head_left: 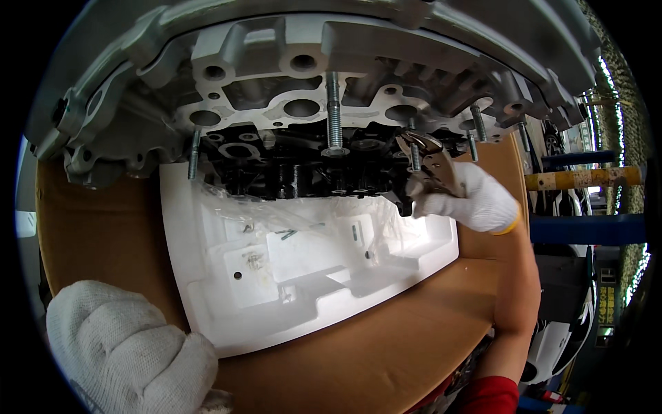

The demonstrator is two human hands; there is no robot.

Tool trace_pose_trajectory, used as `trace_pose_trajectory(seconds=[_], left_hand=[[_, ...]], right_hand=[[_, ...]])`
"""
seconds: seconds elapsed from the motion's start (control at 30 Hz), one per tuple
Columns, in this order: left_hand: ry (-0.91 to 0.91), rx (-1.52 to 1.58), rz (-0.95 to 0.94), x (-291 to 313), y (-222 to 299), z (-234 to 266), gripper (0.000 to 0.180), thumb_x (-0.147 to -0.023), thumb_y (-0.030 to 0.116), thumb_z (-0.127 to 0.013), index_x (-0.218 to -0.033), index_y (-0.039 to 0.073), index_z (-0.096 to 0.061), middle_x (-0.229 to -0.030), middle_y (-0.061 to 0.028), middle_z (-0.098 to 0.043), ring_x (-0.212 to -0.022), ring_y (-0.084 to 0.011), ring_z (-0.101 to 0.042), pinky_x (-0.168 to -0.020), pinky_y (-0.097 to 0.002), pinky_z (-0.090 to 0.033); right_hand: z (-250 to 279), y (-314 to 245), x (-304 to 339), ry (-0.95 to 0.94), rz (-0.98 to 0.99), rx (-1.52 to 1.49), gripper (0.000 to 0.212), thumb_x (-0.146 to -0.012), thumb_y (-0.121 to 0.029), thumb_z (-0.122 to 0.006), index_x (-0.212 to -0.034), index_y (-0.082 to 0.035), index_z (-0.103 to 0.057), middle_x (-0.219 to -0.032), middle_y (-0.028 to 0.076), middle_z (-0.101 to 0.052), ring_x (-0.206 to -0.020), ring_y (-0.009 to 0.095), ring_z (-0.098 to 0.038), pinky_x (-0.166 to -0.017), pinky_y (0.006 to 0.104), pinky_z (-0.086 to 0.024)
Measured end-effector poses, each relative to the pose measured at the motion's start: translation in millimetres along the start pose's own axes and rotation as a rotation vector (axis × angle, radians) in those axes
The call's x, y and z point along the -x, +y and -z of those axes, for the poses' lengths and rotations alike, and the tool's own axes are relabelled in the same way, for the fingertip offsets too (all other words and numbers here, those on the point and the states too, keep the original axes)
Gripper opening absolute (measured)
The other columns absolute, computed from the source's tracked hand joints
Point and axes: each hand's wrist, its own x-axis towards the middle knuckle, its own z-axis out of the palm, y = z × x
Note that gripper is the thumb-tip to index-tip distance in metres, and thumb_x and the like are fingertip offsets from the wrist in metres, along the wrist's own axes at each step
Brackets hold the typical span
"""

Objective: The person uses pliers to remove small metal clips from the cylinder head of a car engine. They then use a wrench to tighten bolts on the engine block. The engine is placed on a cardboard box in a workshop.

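My right hand [476, 200], in a white knit glove with a yellow cuff edge, grips a pair of metal locking pliers [441, 171]. The pliers' jaws are at a threaded stud [415, 159] that sticks down from a large silver engine casting [258, 43]; I cannot tell how firmly they bite. At the lower left, my gloved left hand [131, 348] is closed in a fist, away from the engine. Whatever it may hold is hidden. Other studs hang from the casting, including a long one [334, 114] in the middle and a thinner stud [194, 155] at the left.
Dark engine parts [293, 181] sit under the casting. Below is a white foam tray [265, 338] with clear plastic film [238, 207] and several loose studs [296, 232], inside a cardboard box [358, 376]. A yellow bar [586, 179] and blue beam [589, 230] stand at the right.
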Motion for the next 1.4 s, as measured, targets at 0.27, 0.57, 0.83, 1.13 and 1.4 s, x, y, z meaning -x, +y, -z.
trace_pose_trajectory(seconds=[0.27, 0.57, 0.83, 1.13, 1.4], left_hand=[[0.029, -0.108, -0.069, -2.1, -5.6, -0.5, 0.048, -0.098, 0.059, -0.065, -0.082, 0.014, -0.067, -0.08, -0.001, -0.053, -0.074, -0.0213, -0.056, -0.071, -0.0417, -0.042], [0.048, -0.056, -0.122, -3.2, -14.3, -4.4, 0.045, -0.094, 0.056, -0.07, -0.087, 0.012, -0.071, -0.078, -0.0007, -0.054, -0.072, -0.0205, -0.057, -0.07, -0.0415, -0.042], [0.033, -0.116, -0.077, 0.0, -7.0, -4.5, 0.043, -0.094, 0.056, -0.07, -0.091, 0.013, -0.071, -0.081, -0.0004, -0.056, -0.073, -0.0206, -0.058, -0.071, -0.0419, -0.043], [-0.04, -0.084, -0.091, -2.3, -6.9, 5.4, 0.043, -0.086, 0.052, -0.077, -0.099, 0.011, -0.073, -0.084, -0.002, -0.059, -0.075, -0.0219, -0.061, -0.073, -0.0435, -0.045], [-0.021, -0.069, -0.107, -0.9, -9.9, 4.2, 0.043, -0.085, 0.051, -0.079, -0.101, 0.01, -0.074, -0.085, -0.001, -0.06, -0.076, -0.0215, -0.061, -0.073, -0.0435, -0.046]], right_hand=[[-43.3, 45.1, -46.2, -0.041, 0.156, -0.336, 0.02, -0.102, -0.006, -0.08, -0.121, -0.003, -0.073, -0.111, 0.002, -0.073, -0.105, 0.012, -0.071, -0.099, 0.0306, -0.058], [-2.6, -0.7, -9.1, 0.047, 0.02, 0.202, 0.043, -0.106, -0.039, -0.077, -0.122, 0.001, -0.074, -0.103, 0.009, -0.078, -0.095, 0.018, -0.07, -0.089, 0.0361, -0.058], [-1.9, -66.1, 18.5, 0.159, -0.244, 0.795, 0.057, -0.103, -0.055, -0.073, -0.111, 0.002, -0.075, -0.086, 0.024, -0.071, -0.086, 0.04, -0.071, -0.082, 0.048, -0.056], [10.0, -49.4, 8.8, 0.097, -0.134, 0.778, 0.06, -0.104, -0.059, -0.071, -0.115, 0.0, -0.077, -0.085, 0.02, -0.074, -0.084, 0.034, -0.072, -0.08, 0.0446, -0.057], [4.7, -38.0, 5.5, 0.192, 0.011, 0.606, 0.059, -0.096, -0.058, -0.082, -0.116, -0.002, -0.079, -0.091, 0.016, -0.078, -0.086, 0.028, -0.075, -0.083, 0.0395, -0.059]])
